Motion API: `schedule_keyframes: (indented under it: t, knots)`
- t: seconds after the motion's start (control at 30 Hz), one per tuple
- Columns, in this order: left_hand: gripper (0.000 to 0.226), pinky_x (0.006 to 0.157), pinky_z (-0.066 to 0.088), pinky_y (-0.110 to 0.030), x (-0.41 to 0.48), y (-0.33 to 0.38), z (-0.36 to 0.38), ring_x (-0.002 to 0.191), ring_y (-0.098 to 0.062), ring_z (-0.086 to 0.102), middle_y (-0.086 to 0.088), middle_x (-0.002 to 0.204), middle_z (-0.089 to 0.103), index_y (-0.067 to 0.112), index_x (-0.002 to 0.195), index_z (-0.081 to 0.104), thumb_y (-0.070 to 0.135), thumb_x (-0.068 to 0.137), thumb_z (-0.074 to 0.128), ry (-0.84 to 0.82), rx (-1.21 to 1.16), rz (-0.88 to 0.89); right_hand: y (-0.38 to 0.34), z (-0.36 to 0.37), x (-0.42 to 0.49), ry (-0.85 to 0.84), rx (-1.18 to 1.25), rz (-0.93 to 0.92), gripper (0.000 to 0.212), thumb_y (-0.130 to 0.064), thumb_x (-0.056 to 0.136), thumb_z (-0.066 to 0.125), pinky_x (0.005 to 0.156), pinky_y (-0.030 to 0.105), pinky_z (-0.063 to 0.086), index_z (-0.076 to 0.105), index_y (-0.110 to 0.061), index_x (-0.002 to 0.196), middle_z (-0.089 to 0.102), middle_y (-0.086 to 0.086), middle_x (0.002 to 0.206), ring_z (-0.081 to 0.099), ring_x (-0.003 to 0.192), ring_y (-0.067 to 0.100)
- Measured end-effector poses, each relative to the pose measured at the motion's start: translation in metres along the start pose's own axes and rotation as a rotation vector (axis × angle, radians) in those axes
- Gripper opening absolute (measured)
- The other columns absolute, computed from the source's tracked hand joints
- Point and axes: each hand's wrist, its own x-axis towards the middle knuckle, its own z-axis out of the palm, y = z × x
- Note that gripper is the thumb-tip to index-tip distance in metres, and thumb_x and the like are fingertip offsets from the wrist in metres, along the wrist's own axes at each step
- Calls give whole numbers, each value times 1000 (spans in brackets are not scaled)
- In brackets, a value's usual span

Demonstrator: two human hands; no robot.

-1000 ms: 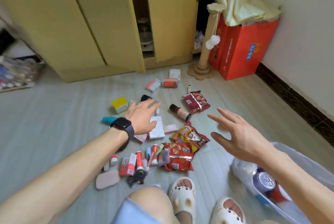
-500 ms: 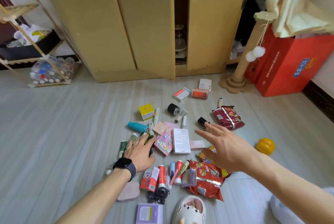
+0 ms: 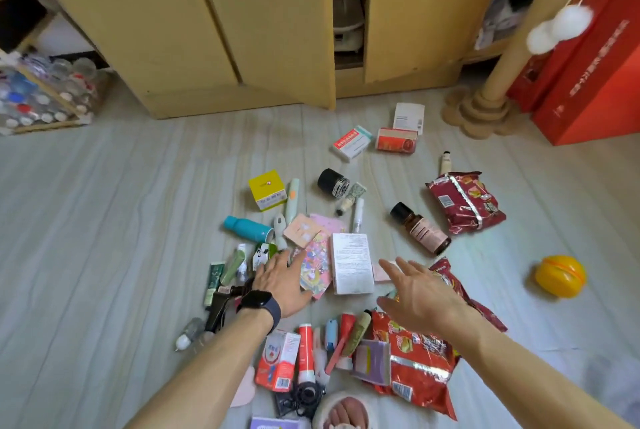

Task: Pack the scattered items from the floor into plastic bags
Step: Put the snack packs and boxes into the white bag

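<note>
Scattered items cover a pale striped floor in front of a yellow cabinet as a person reaches in with both arms. The left hand, a dark watch at its wrist, is spread palm down, fingers wide, over a colourful packet. It holds nothing, and whether it touches the packet cannot be told. The right hand hangs with fingers apart and empty above a red snack bag and the crumpled edge of a second one. A white printed carton lies between the two hands.

Beyond the hands are a teal bottle, a yellow box, a black jar on its side, a brown bottle with a black cap and a dark red snack bag. Nearer the cabinet sit three small cartons, among them a red-and-white medicine box. Close to the person, a red-and-white box, a red tube and a purple pack lie side by side next to the red snack bag. A yellow round object rests well apart at right.

A tan post with two white pom-poms stands beside red gift boxes, and a rack of bottles is at far left. A foot in a white slipper shows at the bottom edge.
</note>
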Motion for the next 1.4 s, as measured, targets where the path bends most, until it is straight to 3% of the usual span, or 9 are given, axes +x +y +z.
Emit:
schedule_keyframes:
  t: [0.17,0.5,0.7,0.77,0.87,1.07,1.2,1.3,1.4]
  knots:
    - [93,100,43,-41,50,25,16,126,-37,45,-9,155,25,26,155,2,52,85,57,11,-103,-116,-2,25,54,10,225,116,96,-74,88,40,121,47,13,-2,-22,157,20,13,161,2,151,35]
    - [104,94,43,-43,61,32,51,123,-38,46,-13,145,33,31,155,-5,49,82,66,6,-18,-89,-35,86,118,160,295,184,119,-81,74,52,114,66,-5,-25,-34,150,10,23,160,-4,150,35]
    - [99,89,46,-36,53,26,46,118,-35,56,-15,140,50,34,155,7,30,83,75,-24,-325,-87,-38,77,101,297,291,165,114,-53,77,71,115,50,22,-12,-37,152,46,20,122,47,117,40]
    - [96,89,47,-35,46,26,36,117,-34,57,-14,135,57,32,155,8,27,85,73,-37,-339,-86,-35,62,88,271,294,101,103,-36,85,69,91,44,45,-9,-39,153,44,16,118,57,99,38]
    - [90,87,50,-35,34,30,11,111,-32,61,-8,127,63,33,154,11,30,86,68,-15,-213,-39,-22,40,65,171,235,33,85,-17,94,57,60,39,46,0,-38,154,40,16,126,62,87,38]
    - [68,91,46,-32,-11,77,-57,113,-28,58,-5,123,64,36,148,35,28,88,66,3,-166,162,30,4,-49,201,210,84,65,-26,99,47,75,44,53,13,-28,154,44,14,129,60,97,37]
    - [71,91,48,-33,-43,140,-87,115,-27,58,-4,130,62,42,149,30,33,87,64,-15,-33,351,70,17,-168,357,648,288,55,-32,98,51,78,33,53,32,-35,150,57,2,123,62,108,25]
    - [71,92,44,-30,-76,204,-97,123,-24,54,-2,139,56,42,149,30,31,86,63,-39,118,567,87,56,-270,586,1290,498,36,-19,98,59,57,23,55,56,-35,130,72,-11,99,68,73,1]
    - [70,92,42,-27,-115,269,-95,123,-19,54,2,138,57,41,149,32,36,87,64,-87,111,723,103,115,-355,803,1715,768,30,-17,96,61,53,36,57,65,-31,122,76,-3,98,69,71,17]
